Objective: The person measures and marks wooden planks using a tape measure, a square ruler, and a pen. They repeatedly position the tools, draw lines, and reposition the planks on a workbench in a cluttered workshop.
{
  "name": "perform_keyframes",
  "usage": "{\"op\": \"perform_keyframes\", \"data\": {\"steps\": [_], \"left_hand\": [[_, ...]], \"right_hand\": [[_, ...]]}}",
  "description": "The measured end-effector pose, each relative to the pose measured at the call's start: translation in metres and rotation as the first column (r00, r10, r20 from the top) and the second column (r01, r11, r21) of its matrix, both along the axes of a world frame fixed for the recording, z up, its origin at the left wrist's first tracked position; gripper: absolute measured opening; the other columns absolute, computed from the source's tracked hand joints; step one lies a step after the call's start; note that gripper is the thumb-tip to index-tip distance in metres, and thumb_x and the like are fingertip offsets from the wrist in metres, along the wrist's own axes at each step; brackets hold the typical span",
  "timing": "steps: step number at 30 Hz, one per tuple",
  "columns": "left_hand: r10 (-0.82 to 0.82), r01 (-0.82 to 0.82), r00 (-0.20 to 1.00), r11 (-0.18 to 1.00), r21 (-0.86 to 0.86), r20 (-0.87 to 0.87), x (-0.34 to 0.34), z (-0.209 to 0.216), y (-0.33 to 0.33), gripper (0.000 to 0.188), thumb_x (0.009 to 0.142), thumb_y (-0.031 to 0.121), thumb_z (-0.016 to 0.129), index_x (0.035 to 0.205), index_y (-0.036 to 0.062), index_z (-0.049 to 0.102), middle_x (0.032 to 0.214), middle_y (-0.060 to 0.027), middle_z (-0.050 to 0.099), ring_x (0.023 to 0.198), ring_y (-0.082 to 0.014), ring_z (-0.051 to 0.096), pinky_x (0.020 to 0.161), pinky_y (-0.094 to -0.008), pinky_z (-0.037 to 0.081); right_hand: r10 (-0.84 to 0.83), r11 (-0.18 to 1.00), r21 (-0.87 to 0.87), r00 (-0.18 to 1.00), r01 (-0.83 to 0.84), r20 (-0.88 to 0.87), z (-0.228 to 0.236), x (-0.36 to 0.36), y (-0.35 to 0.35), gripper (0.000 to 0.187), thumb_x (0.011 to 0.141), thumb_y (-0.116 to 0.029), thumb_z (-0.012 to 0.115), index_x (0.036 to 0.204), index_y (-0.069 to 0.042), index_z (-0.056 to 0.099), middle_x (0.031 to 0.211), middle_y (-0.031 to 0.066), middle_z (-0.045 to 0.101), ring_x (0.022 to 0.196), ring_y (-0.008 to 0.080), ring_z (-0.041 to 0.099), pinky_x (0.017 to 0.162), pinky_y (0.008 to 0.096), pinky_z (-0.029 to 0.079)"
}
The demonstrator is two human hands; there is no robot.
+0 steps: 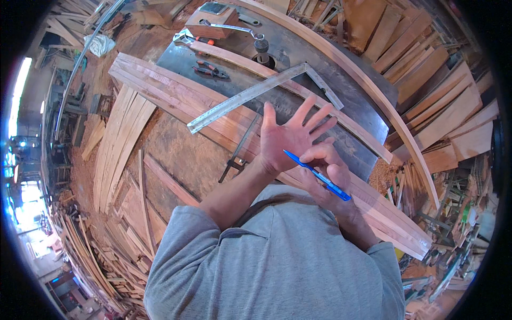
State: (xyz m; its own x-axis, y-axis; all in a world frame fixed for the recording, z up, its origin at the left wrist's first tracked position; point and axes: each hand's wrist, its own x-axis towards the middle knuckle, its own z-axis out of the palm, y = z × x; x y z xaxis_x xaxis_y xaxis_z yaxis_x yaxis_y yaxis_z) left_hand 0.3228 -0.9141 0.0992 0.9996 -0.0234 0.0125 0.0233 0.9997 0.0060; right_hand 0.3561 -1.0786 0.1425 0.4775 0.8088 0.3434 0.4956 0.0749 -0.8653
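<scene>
My left hand (290,136) is held up with the palm showing and its fingers spread, holding nothing. Close beside it on the right, my right hand (328,170) has its fingers closed on a blue pen (322,178), whose tip points up toward the left palm. Beneath both hands runs a bundle of long reddish boards (186,93), lying diagonally from upper left to lower right. A metal carpenter's square (250,97) rests across the boards and the machine table, just beyond my left hand. A bar clamp (234,162) sits by my left wrist.
Past the boards is a dark metal machine table (368,128) with a spindle (261,50), a wrench (229,28), pliers (210,69) and a wooden block (210,24). A long curved strip (368,80) crosses its far side. Stacked planks (117,144) and offcuts (453,112) lie around.
</scene>
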Motion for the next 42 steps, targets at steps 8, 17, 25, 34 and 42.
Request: {"op": "perform_keyframes", "data": {"steps": [8,17,25,34,42], "left_hand": [[0.224,-0.039,0.960,0.695,0.718,-0.165,-0.011,-0.061,0.003,0.078,0.103,0.068,0.033,0.157,0.0112,0.040,0.151,-0.0153,0.053,0.135,-0.0357,0.052,0.116,-0.0507,0.037],[0.174,-0.114,0.920,-0.737,0.666,0.350,-0.023,-0.091,0.000,0.043,0.093,0.027,0.070,0.129,0.0046,0.064,0.129,-0.0146,0.068,0.124,-0.0340,0.061,0.110,-0.0497,0.042],[0.136,-0.076,0.951,-0.768,0.635,0.278,-0.017,-0.079,0.001,0.041,0.093,0.030,0.069,0.124,0.0033,0.067,0.125,-0.0134,0.069,0.123,-0.0336,0.061,0.109,-0.0501,0.041],[0.143,-0.004,0.971,-0.791,0.611,0.191,-0.016,-0.083,-0.001,0.039,0.082,0.022,0.077,0.117,0.0063,0.069,0.120,-0.0101,0.071,0.118,-0.0313,0.062,0.107,-0.0507,0.041],[0.148,0.014,0.974,-0.793,0.609,0.170,-0.013,-0.084,0.004,0.043,0.078,0.019,0.081,0.119,0.0093,0.070,0.120,-0.0077,0.072,0.116,-0.0288,0.065,0.106,-0.0496,0.045]], "right_hand": [[-0.257,0.965,0.057,0.966,0.258,-0.013,-0.021,0.071,-0.007,0.040,0.111,-0.031,0.045,0.123,0.003,0.062,0.103,0.0089,0.066,0.090,0.0172,0.067,0.075,0.0328,0.053],[-0.621,0.765,-0.100,0.770,0.636,0.145,-0.127,0.287,-0.075,0.032,0.110,-0.033,0.054,0.121,-0.004,0.063,0.100,0.0070,0.067,0.087,0.0135,0.065,0.073,0.0285,0.051],[-0.700,0.699,-0.119,0.639,0.706,-0.319,-0.158,0.355,-0.100,0.031,0.106,-0.032,0.062,0.118,-0.005,0.069,0.099,0.0040,0.068,0.085,0.0084,0.061,0.074,0.0252,0.050],[-0.746,0.665,-0.175,0.653,0.726,-0.130,-0.180,0.367,-0.103,0.015,0.097,-0.013,0.068,0.107,-0.004,0.074,0.100,0.0021,0.072,0.088,0.0076,0.063,0.080,0.0238,0.050],[-0.750,0.608,-0.096,0.610,0.788,0.257,-0.206,0.389,-0.109,0.021,0.103,-0.019,0.063,0.119,-0.007,0.071,0.118,0.0105,0.071,0.113,0.0232,0.066,0.102,0.0348,0.050]]}}
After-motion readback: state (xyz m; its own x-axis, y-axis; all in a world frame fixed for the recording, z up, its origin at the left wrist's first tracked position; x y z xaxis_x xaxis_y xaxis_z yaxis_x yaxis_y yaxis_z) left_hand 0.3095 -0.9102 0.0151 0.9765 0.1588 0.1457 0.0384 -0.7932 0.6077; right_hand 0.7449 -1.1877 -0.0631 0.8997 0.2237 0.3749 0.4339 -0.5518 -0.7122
